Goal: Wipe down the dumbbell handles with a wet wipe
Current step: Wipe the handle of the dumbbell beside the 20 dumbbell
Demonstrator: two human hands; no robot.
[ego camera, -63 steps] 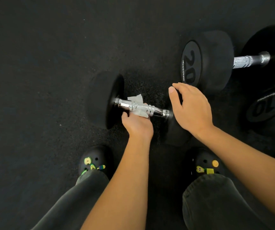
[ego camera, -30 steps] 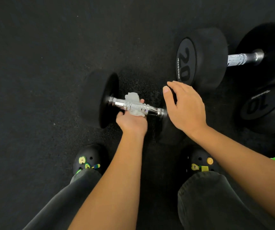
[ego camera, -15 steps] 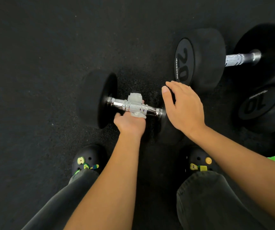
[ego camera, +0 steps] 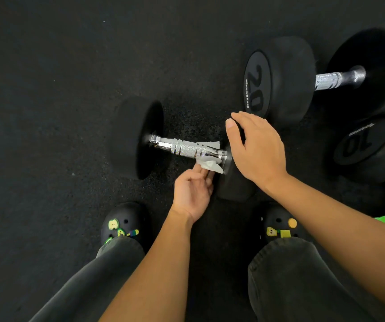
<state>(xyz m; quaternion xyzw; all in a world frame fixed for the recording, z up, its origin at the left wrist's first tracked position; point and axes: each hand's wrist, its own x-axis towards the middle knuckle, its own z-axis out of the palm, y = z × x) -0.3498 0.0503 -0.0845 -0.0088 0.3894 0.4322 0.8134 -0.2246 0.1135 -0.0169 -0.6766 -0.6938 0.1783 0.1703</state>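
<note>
Fingertips (ego camera: pixel 206 175) of the left hand (ego camera: pixel 192 194) are lightly pinching the hanging lower flap of the wipe (ego camera: pixel 210 165). The palm is turning upward below the handle (ego camera: pixel 184 148), no longer wrapping around its middle as it was half a second ago. The wipe is now draping over the handle's right end, having slid there from the centre, so the knurled middle is showing bare. The right hand (ego camera: pixel 258 149) is still resting, fingers relaxed, on the right head of the dumbbell (ego camera: pixel 138 138), which is lying on the black floor (ego camera: pixel 47 89) just ahead of two black clogs (ego camera: pixel 124 224).
</note>
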